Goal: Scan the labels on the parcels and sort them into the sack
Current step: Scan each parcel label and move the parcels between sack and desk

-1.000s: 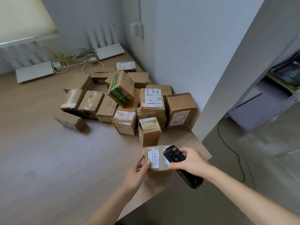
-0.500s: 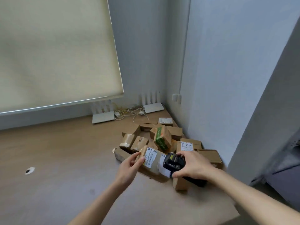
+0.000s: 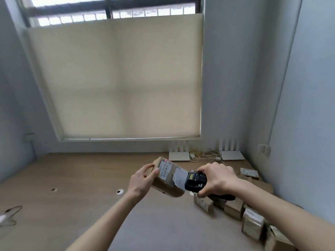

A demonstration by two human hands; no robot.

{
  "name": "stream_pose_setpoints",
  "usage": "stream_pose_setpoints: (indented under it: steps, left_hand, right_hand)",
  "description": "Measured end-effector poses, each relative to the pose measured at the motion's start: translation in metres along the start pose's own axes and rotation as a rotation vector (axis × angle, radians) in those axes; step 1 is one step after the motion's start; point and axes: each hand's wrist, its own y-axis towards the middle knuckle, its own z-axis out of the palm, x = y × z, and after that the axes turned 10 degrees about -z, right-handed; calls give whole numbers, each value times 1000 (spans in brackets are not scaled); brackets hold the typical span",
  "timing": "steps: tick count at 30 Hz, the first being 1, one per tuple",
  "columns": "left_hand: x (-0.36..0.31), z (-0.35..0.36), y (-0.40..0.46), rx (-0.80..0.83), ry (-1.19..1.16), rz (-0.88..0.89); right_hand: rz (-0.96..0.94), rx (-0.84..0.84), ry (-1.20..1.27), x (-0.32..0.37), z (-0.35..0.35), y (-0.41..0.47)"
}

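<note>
Parcel is now lifted off the worktop, left of the parcel pile. Left hand grips its end; right hand grips the barcode scanner just beside the label. Scanning seems under way; no sack is visible.

Far above the left hand: cream roller blind drawn down over most of a dark-barred window. Beyond the right hand: white router, second router, tangled cables between them. Left of the left hand: round hole in the wooden tabletop; farther left, a looped cord.
</note>
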Motion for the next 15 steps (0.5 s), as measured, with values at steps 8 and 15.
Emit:
stream_pose_setpoints:
  steps: [8,15]
  left_hand:
    - [47,-104,-15,-103,-39,-52]
    - [94,-164,-9,-153,-50,-86]
  right_hand:
    - [-106,-8,-91,112,-6,31]
    - [-175,-34,-138,180,2,58]
